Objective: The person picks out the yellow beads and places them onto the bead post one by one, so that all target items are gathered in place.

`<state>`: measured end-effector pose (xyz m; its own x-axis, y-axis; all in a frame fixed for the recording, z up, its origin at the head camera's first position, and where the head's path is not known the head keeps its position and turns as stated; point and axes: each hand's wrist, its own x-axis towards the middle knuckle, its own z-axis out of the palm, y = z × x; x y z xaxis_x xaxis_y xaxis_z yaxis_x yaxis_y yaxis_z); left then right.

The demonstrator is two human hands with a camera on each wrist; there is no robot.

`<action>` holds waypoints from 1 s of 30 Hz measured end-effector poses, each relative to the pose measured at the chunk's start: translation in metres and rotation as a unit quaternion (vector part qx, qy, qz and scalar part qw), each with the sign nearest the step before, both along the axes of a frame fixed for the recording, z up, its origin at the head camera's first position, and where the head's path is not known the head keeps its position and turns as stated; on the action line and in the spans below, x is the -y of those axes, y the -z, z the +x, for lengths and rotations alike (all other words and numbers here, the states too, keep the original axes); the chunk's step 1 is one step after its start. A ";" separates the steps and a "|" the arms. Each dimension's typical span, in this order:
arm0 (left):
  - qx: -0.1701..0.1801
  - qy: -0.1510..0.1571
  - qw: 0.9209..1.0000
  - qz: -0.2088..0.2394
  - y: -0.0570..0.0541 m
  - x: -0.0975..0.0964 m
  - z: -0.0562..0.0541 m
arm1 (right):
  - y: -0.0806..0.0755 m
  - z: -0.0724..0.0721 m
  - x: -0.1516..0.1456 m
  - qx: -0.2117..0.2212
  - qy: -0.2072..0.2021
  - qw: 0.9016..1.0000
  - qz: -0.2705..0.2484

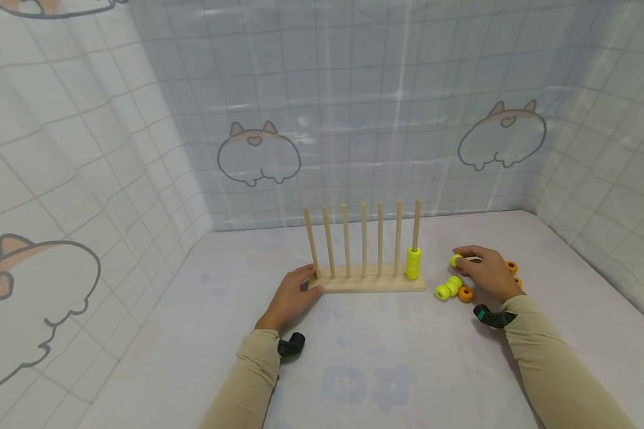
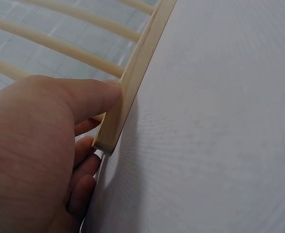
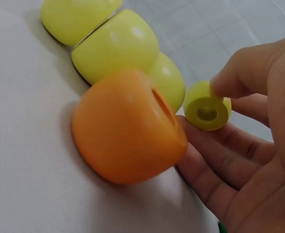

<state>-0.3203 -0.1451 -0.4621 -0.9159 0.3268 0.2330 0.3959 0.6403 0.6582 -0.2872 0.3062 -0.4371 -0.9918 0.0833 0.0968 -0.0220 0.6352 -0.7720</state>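
Observation:
A wooden peg rack [image 1: 372,286] with a row of upright dowels stands on the table. Yellow beads [image 1: 413,263] are stacked on its rightmost dowel. My left hand [image 1: 292,297] grips the rack's left end, thumb on the front edge of the base [image 2: 128,92] and fingers behind it. To the right of the rack, my right hand [image 1: 485,271] pinches one yellow bead [image 3: 208,107] between thumb and fingers, its hole showing in the right wrist view. Loose yellow beads [image 1: 448,288] lie close by that hand, with an orange bead [image 3: 128,128] beside them.
More orange beads [image 1: 511,266] lie beyond the right hand, partly hidden by it. A pale cloth covers the table [image 1: 354,345]. Tiled-pattern sheeting [image 1: 354,119] with cartoon prints rises behind the table and at both sides.

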 end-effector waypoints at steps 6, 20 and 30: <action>0.005 -0.003 1.000 -0.003 -0.001 0.000 0.000 | -0.002 0.000 0.001 -0.003 -0.009 1.000 -0.010; 0.012 -0.004 1.000 -0.005 -0.002 -0.001 0.002 | -0.003 0.000 0.001 -0.006 -0.008 0.999 -0.033; 0.011 -0.004 1.000 0.000 -0.002 -0.001 0.002 | -0.003 0.001 0.002 -0.009 -0.002 0.999 -0.042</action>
<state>-0.3185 -0.1445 -0.4599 -0.9232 0.3202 0.2126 0.3767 0.6437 0.6661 -0.2863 0.3044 -0.4336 -0.9904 0.0874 0.1070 -0.0386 0.5684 -0.8218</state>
